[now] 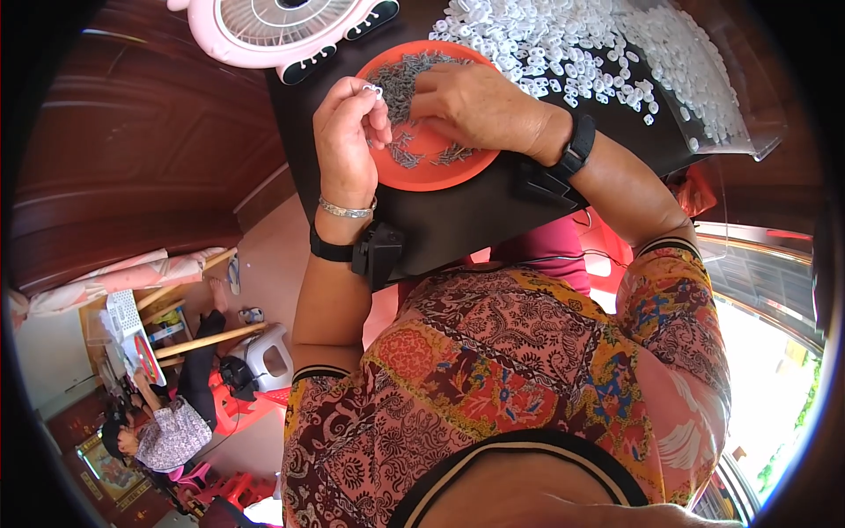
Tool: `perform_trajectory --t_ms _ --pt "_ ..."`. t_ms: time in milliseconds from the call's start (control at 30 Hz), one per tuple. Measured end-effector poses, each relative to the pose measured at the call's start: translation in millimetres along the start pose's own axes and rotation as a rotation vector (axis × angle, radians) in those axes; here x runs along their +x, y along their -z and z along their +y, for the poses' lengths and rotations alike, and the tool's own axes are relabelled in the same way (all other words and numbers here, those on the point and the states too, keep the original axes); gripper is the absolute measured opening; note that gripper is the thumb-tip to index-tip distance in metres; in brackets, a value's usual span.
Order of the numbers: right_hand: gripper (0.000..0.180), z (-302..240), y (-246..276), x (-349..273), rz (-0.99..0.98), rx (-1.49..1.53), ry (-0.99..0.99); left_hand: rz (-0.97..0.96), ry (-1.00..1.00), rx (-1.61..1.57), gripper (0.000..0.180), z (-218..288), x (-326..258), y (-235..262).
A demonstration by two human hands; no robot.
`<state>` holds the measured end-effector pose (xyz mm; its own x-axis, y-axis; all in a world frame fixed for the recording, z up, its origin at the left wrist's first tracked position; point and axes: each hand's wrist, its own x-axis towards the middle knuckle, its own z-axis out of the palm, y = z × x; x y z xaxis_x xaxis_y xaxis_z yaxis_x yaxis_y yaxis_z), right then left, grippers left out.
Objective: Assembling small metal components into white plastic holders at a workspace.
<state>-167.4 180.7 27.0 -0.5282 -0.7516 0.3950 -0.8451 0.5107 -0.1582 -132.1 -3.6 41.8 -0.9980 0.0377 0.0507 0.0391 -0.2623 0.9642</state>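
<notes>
Left side: we see the left hand (346, 132) above the left rim of the orange plate (414, 183), its grip narrow, thumb and fingertips closed on one white piece (373, 91). Whether anything is fitted into that piece is too small for us to tell.

Right side: we find the right hand (475, 110) over the plate, back uppermost, fingers bent down toward the grey screws (400, 81). Its fingertips are hidden, so we cannot tell whether this grip holds a screw.

Stock: we note screws heaped in the far part of the plate and scattered more thinly at the near side, with bare plate between. At far right, many loose white pieces (528, 44) spread over the dark surface (449, 224), and more lie in a clear plastic container (753, 145) beside them.

Progress: we judge that a single piece is in hand and much handling lies ahead, given the supply. We cannot make out a separate finished group, nor tell whether any piece in the spread is already worked.
</notes>
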Motion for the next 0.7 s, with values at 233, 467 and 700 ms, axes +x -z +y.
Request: perform_trajectory --t_ms 233,467,700 --pt "0.011 -6 -11 3 -0.048 0.092 0.079 0.014 -0.001 0.016 0.014 1 0 -4" --pt "0.009 -3 -6 4 0.063 0.083 0.012 0.001 0.005 0.022 0.012 1 0 -4" --pt "0.013 12 13 3 0.289 0.929 -0.275 -0.026 -0.007 0.088 0.012 -2 -9 -11"
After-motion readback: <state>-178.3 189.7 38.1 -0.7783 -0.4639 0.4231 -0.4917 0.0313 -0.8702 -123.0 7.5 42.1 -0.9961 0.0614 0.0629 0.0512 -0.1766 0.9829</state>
